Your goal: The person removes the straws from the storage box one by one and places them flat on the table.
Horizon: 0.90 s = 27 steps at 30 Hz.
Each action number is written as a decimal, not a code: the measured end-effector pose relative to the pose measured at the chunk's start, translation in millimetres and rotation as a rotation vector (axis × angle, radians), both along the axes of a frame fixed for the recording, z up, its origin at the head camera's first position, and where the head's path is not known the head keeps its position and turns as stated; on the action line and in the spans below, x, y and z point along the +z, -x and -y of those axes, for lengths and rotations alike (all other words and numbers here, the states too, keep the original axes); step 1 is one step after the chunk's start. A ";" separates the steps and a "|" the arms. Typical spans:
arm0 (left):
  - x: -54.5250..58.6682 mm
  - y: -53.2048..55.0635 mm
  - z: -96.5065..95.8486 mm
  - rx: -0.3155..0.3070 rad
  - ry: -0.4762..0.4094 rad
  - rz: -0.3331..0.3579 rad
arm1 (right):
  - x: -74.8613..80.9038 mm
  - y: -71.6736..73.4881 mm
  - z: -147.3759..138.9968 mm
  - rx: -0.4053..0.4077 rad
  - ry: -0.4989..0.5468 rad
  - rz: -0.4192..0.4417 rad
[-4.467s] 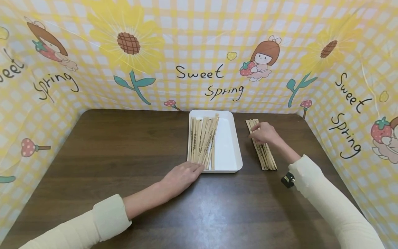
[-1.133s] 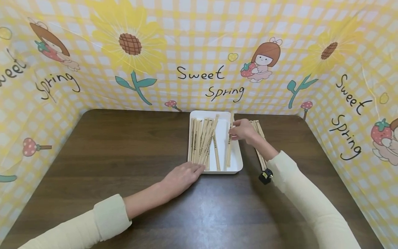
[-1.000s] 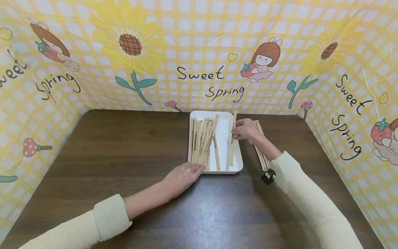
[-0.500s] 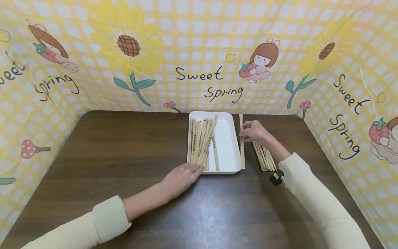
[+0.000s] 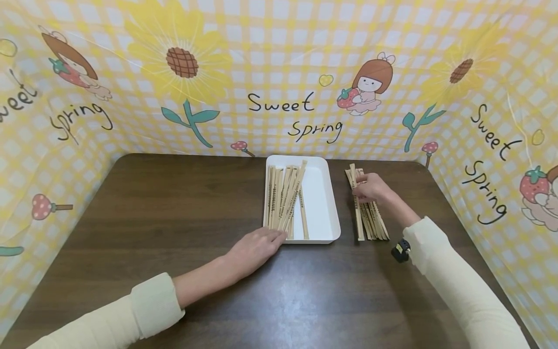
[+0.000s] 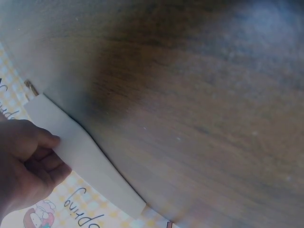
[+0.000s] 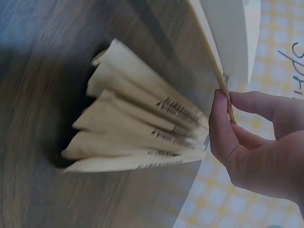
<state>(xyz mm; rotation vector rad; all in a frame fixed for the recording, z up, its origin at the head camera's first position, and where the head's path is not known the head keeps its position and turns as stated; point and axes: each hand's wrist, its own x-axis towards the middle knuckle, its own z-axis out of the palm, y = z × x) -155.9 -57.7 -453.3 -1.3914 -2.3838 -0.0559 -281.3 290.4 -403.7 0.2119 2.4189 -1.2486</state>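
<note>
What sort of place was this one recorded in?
Probably a small staged recording booth, indoors: a dark wood-grain table closed in on three sides by printed yellow checked cloth, with a white tray and thin tan packets on it.

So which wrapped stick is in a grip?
The stick pinched by the right hand at the left edge of the pile; others lie there or in the white tray.
</note>
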 end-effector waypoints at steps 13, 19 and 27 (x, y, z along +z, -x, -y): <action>-0.8 0.5 -0.4 0.001 0.009 0.028 | -9.3 1.9 -13.6 -0.006 -0.073 -0.034; -0.5 0.1 -0.4 0.007 0.019 0.023 | -14.2 2.4 -14.0 -0.008 -0.110 -0.049; -0.9 -0.1 0.3 0.010 0.015 0.023 | -15.6 4.9 -12.8 -0.031 -0.148 -0.068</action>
